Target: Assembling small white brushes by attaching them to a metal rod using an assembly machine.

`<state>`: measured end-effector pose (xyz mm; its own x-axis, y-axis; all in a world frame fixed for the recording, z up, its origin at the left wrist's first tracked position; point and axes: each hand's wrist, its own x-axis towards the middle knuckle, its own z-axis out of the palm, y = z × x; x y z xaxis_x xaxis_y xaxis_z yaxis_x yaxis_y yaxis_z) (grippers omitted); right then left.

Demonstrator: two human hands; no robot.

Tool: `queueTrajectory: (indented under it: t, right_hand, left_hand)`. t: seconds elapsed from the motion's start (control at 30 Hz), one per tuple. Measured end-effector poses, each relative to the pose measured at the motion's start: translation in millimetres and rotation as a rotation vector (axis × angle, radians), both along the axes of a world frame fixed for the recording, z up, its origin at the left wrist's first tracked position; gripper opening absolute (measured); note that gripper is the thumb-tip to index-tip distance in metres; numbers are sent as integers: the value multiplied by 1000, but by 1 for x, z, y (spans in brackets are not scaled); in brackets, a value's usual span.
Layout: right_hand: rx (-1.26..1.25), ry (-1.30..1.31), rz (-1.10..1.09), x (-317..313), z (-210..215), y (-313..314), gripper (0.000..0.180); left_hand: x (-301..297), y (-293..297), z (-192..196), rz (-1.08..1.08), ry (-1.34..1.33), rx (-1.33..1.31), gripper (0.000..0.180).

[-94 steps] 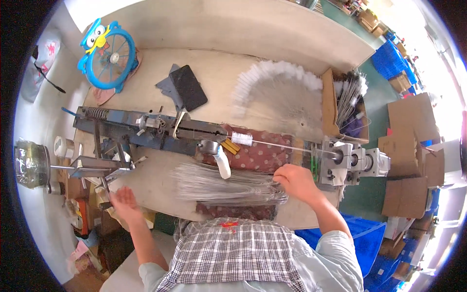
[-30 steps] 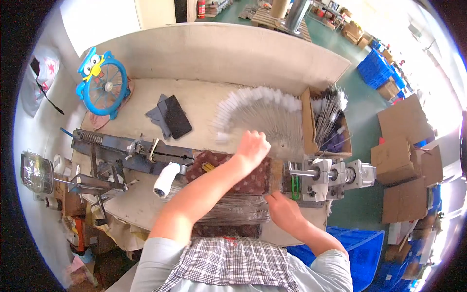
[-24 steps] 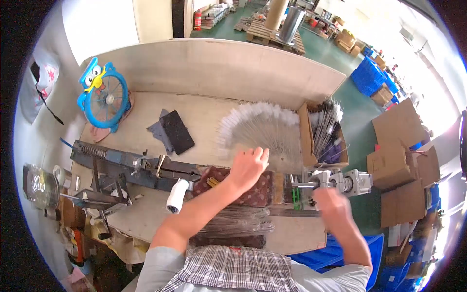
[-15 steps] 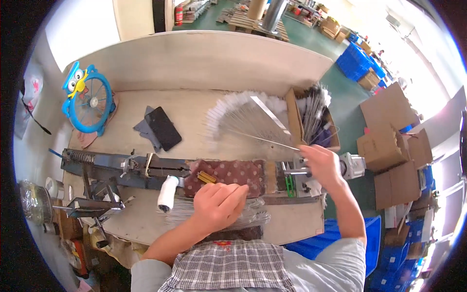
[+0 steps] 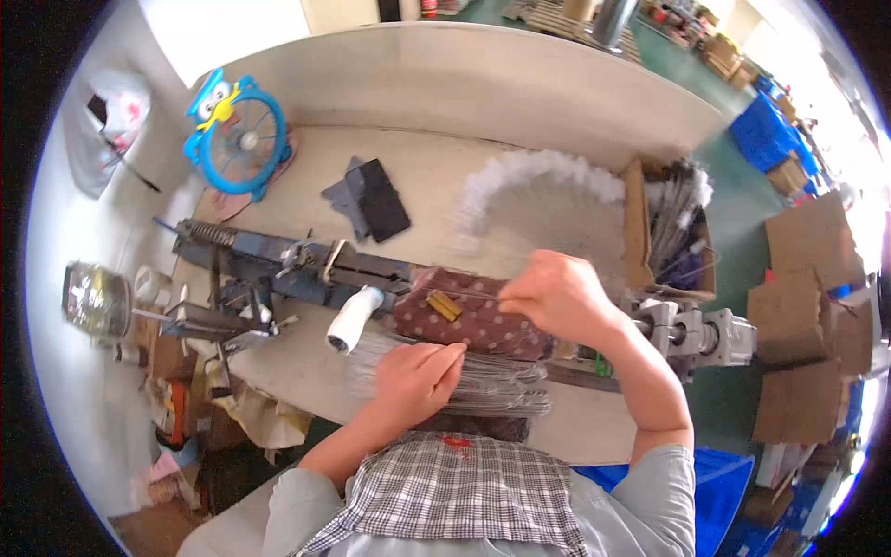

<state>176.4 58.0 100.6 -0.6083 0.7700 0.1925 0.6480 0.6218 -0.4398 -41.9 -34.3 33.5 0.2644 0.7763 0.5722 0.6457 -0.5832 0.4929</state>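
Observation:
My right hand (image 5: 561,295) is over the brown polka-dot cloth (image 5: 506,325), thumb and fingers pinched on a thin wire, whose faint line runs left from the fingertips. Nearer my body, my left hand (image 5: 418,379) is closed at the cloth's near edge; whatever its fingertips hold is too small to make out. A small brass-coloured block (image 5: 444,305) lies on the cloth between the hands. Beneath and beside the left hand is a bundle of thin metal wires (image 5: 506,382). A white wrapped roll (image 5: 355,320) stands by the cloth's left end.
A long metal bench fixture (image 5: 306,269) extends left, with a motor-like unit (image 5: 715,336) at the right. White-tufted wires (image 5: 548,176) fan out behind the cloth, beside a cardboard box (image 5: 636,218) of similar pieces. A dark phone (image 5: 382,201) and blue toy-like fan (image 5: 243,144) sit farther left.
My right hand has come left from the machine's right end to above the cloth, bringing the thin wire. My left hand stays near the cloth's near edge. The whole view has shifted and tilted.

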Motion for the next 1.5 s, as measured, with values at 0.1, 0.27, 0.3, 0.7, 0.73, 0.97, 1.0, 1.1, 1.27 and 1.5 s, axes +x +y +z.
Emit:
queueTrajectory:
  t: [0.1, 0.27, 0.3, 0.7, 0.73, 0.97, 1.0, 1.1, 1.27, 1.5]
  right_hand:
    - [-6, 6, 39, -38, -19, 12, 11]
    - [-116, 54, 51, -82, -34, 21, 13]
    - [-114, 49, 49, -85, -33, 22, 13]
    - [-133, -72, -55, -97, -26, 20, 17]
    - [-135, -73, -60, -96, -24, 20, 17]
    - [256, 221, -20, -60, -10, -4, 9]
    - [263, 229, -79, -56, -7, -12, 11]
    - [174, 224, 20, -48, -33, -32, 24]
    - [236, 257, -45, -80, -101, -25, 32]
    - [29, -55, -67, -79, -107, -23, 26]
  left_hand:
    - [-4, 0, -4, 35, 19, -61, 17]
    - [-36, -11, -21, 198, -668, -711, 14]
    - [-43, -11, -19, 208, -820, -809, 17]
    - [-42, 34, -33, 218, -263, -838, 48]
    - [-43, 35, -28, 230, -223, -907, 47]
    - [-14, 27, -41, 17, -1077, -941, 30]
    - [-8, 26, -44, 22, -1067, -940, 30]
    - [2, 26, -47, 30, -1133, -941, 12]
    - [-29, 30, -57, 129, -534, -736, 18]
    - [-82, 12, -59, 200, -759, -708, 44]
